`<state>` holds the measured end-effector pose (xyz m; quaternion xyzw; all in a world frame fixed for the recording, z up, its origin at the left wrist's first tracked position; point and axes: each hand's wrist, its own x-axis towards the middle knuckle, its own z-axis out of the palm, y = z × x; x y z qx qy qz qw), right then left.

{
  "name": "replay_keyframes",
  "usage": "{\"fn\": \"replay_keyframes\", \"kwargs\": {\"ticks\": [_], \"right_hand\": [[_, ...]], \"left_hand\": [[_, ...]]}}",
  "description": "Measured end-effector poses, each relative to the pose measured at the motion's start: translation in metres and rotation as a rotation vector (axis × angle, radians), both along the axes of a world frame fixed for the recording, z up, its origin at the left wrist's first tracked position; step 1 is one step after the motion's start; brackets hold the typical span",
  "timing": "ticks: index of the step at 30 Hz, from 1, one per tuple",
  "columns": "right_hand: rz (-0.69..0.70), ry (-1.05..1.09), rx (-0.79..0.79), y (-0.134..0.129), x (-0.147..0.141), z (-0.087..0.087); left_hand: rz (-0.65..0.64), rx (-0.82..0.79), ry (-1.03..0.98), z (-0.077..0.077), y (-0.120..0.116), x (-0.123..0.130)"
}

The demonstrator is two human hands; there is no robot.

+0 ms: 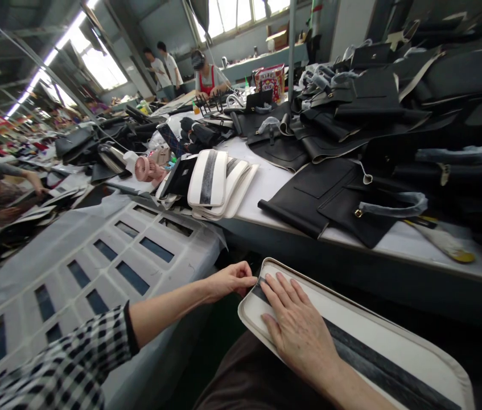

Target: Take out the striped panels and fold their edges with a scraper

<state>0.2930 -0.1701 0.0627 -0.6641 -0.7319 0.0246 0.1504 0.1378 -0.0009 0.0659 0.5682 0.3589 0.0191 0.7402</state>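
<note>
My left fingers [246, 281] are drawn nearly together at the left end of a flat, cream-white, round-cornered panel [364, 328]; whether they grip anything, I cannot tell. My right fingers [275, 296] lie extended on its face, grasping nothing. The panel lies over my brown-clothed lap [244, 376], its long axis, marked by a dark grey strip [379, 363], running rightward and towards me from the left fingers, just beside the strip's end. Beyond, similar white panels [219, 182] lie stacked on the white-topped bench [272, 193]
</note>
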Motion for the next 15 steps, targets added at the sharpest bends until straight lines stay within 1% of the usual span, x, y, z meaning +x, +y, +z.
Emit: {"fn": "replay_keyframes", "kwargs": {"ticks": [4,7,12,15], "right_hand": [[-0.018,0.02,0.026,0.0,0.001,-0.002],[-0.025,0.038,0.039,0.001,0.001,-0.004],[-0.025,0.059,0.068,0.007,0.002,-0.006],[-0.03,0.076,0.046,0.01,0.004,-0.004]], "left_hand": [[-0.113,0.02,0.048,-0.002,0.009,0.003],[-0.149,0.022,0.077,-0.003,0.011,0.006],[-0.164,0.102,0.091,-0.005,0.011,0.013],[-0.122,0.144,0.059,-0.008,0.006,0.016]]}}
